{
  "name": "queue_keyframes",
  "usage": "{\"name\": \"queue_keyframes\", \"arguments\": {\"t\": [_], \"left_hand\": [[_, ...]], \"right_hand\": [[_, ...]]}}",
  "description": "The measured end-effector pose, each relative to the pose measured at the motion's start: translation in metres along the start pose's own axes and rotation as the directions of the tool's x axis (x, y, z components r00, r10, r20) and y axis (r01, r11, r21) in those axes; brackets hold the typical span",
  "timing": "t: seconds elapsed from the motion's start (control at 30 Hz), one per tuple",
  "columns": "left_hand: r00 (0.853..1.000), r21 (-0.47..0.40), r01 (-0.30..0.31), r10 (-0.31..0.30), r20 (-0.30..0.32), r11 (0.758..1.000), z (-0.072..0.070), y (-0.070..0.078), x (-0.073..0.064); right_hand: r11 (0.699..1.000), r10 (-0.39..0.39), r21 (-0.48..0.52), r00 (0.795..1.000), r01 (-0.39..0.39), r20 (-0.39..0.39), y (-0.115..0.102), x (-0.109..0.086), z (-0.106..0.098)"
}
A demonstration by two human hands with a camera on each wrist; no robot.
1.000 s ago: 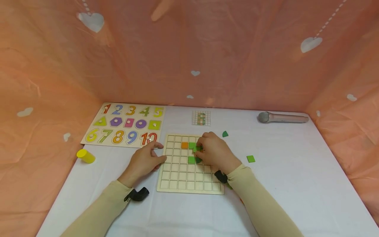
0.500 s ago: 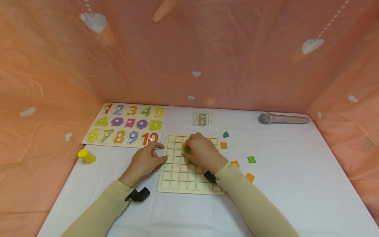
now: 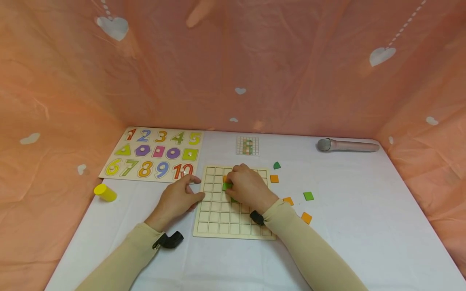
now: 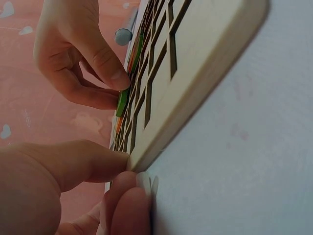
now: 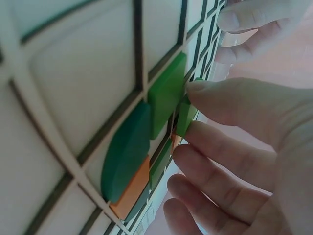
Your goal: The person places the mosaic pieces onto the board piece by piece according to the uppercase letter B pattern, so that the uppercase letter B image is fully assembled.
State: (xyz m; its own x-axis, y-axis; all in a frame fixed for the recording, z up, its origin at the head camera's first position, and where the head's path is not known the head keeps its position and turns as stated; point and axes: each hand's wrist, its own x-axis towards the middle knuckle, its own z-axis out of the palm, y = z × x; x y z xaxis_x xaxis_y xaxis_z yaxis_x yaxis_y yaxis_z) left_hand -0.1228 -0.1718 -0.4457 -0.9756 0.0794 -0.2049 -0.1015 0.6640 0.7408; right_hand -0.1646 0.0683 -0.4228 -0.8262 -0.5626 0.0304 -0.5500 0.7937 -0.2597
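My right hand [image 3: 249, 188] is over the upper middle of a wooden grid board [image 3: 214, 216]. Thumb and index finger pinch a green square tile [image 5: 185, 116] at a cell just below an orange tile [image 3: 225, 178]. In the right wrist view another green square [image 5: 167, 93], a dark green rounded tile [image 5: 126, 152] and an orange tile [image 5: 131, 188] sit in nearby cells. The hand covers most of these in the head view. My left hand [image 3: 176, 198] lies at the board's left edge, its thumb and index fingertips touching the rim, fingers loosely bent.
Right of the board lie loose orange tiles [image 3: 306, 218], a green square [image 3: 308, 196] and a dark green rounded piece [image 3: 277, 165]. A small pattern card [image 3: 247, 145] lies behind. A number puzzle [image 3: 151, 153], a yellow cylinder [image 3: 105, 192] and a microphone [image 3: 347, 145] are farther out.
My right hand has moved left across the board with the green tile, to beneath the orange tile, and stayed there over the last half second. The left hand has not moved.
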Motion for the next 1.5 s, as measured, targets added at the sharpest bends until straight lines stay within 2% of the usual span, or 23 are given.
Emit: {"name": "queue_keyframes", "arguments": {"t": [0.4,0.63,0.73,0.83,1.0,1.13,1.23,1.37,1.5], "left_hand": [[1.0,0.006,0.003,-0.003,-0.001,1.0,-0.001,0.001,0.0],[1.0,-0.004,0.029,-0.029,0.006,1.0,0.001,0.002,-0.001],[0.999,0.001,0.031,-0.031,0.007,1.0,0.001,0.003,-0.002],[0.999,0.007,0.031,-0.031,0.009,1.0,0.001,0.003,-0.002],[0.999,0.009,0.041,-0.041,0.01,0.999,0.0,0.002,-0.001],[0.998,0.014,0.055,-0.056,0.01,0.998,0.0,0.0,0.001],[0.998,0.02,0.055,-0.056,0.013,0.998,0.0,-0.001,0.002],[0.998,0.018,0.061,-0.061,0.013,0.998,0.001,-0.001,0.002],[0.998,0.017,0.063,-0.063,0.009,0.998,0.002,0.002,0.0]], "right_hand": [[1.0,0.003,-0.003,1.0,-0.003,-0.001,0.001,-0.001,-0.001],[1.0,-0.002,0.009,1.0,0.002,0.009,0.003,-0.003,-0.005],[0.999,0.028,0.036,1.0,-0.028,0.009,0.009,-0.009,-0.008],[0.993,0.09,0.079,0.996,-0.089,0.002,0.021,-0.021,-0.012],[0.969,0.185,0.169,0.982,-0.179,-0.026,0.049,-0.042,-0.019],[0.936,0.258,0.255,0.966,-0.242,-0.029,0.074,-0.056,-0.024],[0.901,0.32,0.311,0.947,-0.303,-0.004,0.089,-0.063,-0.027],[0.871,0.369,0.343,0.929,-0.352,0.019,0.104,-0.07,-0.03],[0.86,0.402,0.331,0.915,-0.388,0.029,0.114,-0.076,-0.031]]}}
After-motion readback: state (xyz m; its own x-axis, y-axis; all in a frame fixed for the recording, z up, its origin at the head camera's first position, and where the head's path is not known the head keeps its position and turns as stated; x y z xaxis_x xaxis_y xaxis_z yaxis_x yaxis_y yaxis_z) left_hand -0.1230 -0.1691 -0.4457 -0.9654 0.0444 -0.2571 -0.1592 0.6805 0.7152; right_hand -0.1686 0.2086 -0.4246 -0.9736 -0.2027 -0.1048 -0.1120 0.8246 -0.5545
